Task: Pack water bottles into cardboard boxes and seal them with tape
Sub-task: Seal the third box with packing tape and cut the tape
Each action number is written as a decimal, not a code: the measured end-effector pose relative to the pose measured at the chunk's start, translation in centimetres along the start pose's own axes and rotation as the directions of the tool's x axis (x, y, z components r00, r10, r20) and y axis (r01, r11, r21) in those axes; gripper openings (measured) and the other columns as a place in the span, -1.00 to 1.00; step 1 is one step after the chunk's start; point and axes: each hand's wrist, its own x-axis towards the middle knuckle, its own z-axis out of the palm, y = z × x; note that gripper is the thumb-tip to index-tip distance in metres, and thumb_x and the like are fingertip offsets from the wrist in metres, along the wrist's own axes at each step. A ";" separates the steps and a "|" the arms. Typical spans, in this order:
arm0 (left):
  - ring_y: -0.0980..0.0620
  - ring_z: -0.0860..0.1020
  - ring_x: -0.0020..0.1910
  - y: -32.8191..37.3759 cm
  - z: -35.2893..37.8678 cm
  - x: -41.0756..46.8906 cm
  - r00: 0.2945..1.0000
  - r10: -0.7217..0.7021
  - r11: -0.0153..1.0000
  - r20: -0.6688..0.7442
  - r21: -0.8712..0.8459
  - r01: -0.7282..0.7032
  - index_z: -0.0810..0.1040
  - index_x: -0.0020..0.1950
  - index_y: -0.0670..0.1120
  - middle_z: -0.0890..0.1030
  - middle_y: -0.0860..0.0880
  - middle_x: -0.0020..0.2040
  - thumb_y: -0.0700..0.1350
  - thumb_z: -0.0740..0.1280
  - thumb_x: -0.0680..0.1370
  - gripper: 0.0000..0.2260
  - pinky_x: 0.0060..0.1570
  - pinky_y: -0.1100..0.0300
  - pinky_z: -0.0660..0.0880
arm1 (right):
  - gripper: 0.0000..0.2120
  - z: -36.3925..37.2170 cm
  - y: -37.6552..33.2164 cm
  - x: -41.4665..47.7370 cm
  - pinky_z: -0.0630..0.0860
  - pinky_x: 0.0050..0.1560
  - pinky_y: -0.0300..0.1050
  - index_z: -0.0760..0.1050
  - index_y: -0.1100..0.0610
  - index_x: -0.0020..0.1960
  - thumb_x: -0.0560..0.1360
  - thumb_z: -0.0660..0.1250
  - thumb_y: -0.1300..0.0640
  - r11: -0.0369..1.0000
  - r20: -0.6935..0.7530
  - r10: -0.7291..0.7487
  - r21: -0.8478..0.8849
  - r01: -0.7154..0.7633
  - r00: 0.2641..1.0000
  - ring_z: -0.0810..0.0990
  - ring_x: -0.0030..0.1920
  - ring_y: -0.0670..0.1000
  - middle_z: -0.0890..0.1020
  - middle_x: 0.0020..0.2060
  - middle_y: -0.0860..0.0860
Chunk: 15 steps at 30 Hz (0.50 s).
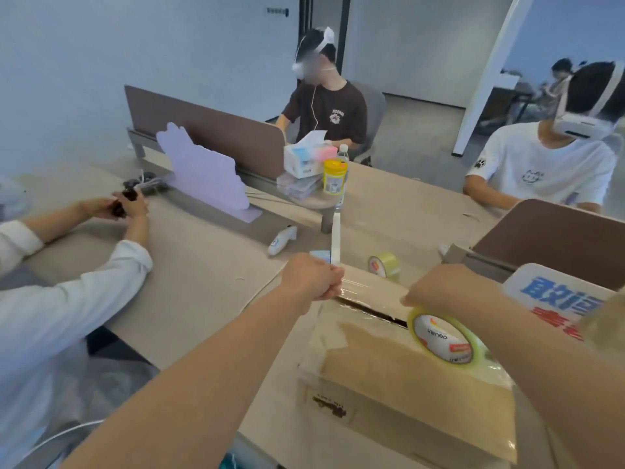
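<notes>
A cardboard box (399,377) lies on the desk in front of me, its top flaps nearly closed with a dark slit along the seam. My right hand (443,289) grips a roll of clear tape (443,336) standing on edge on the box top. A stretch of clear tape (368,289) runs from the roll along the seam to my left hand (314,279), which is fisted on the tape's free end at the box's far edge. The bottles are hidden inside the box.
A second tape roll (385,264) sits just beyond the box. A yellow-lidded can (334,176), a water bottle (343,154) and a tissue box (307,157) stand farther back. Another person's hands (115,208) work at left; a blue-lettered sign (561,296) is at right.
</notes>
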 end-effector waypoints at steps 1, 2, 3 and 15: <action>0.12 0.53 -0.47 -0.2 -0.3 0.8 1.000 0.006 1.000 -0.021 0.001 -0.006 0.54 -0.19 -0.13 0.57 -0.04 -0.33 -0.27 0.35 0.53 -0.89 -0.54 0.38 0.45 | -0.48 0.2 -0.7 1.0 0.48 -0.04 -0.15 0.54 0.12 0.17 0.40 0.35 -0.24 1.000 0.016 -0.005 0.001 0.005 1.000 0.56 0.03 0.05 0.58 -0.03 0.03; 0.14 0.52 -0.50 -0.5 -0.4 1.1 0.999 0.008 1.000 -0.031 0.005 -0.008 0.53 -0.22 -0.13 0.56 -0.04 -0.35 -0.27 0.34 0.53 -0.86 -0.56 0.39 0.43 | -0.49 0.4 -1.1 1.2 0.48 -0.02 -0.16 0.53 0.12 0.17 0.42 0.34 -0.24 1.000 0.049 0.001 -0.004 -0.001 0.999 0.57 0.07 0.05 0.59 0.04 0.03; 0.15 0.50 -0.54 -0.8 -0.7 1.7 0.999 -0.003 1.000 -0.039 0.005 0.003 0.52 -0.26 -0.13 0.54 -0.05 -0.37 -0.29 0.34 0.53 -0.83 -0.57 0.40 0.41 | -0.54 0.7 -1.6 1.8 0.47 -0.04 -0.19 0.53 0.11 0.13 0.44 0.33 -0.22 1.000 0.087 -0.003 -0.013 0.004 0.996 0.57 0.08 0.03 0.60 0.09 0.03; 0.17 0.44 -0.62 -5.9 -1.8 6.9 0.979 -0.186 0.980 -0.082 -0.086 0.179 0.56 -0.20 -0.24 0.54 -0.11 -0.39 -0.30 0.42 0.47 -0.92 -0.58 0.38 0.40 | -0.69 2.9 -4.9 6.3 0.32 -0.31 -0.24 0.40 0.11 -0.28 0.54 0.29 -0.05 0.985 0.296 -0.060 -0.140 0.105 0.953 0.45 -0.18 0.01 0.55 -0.12 0.04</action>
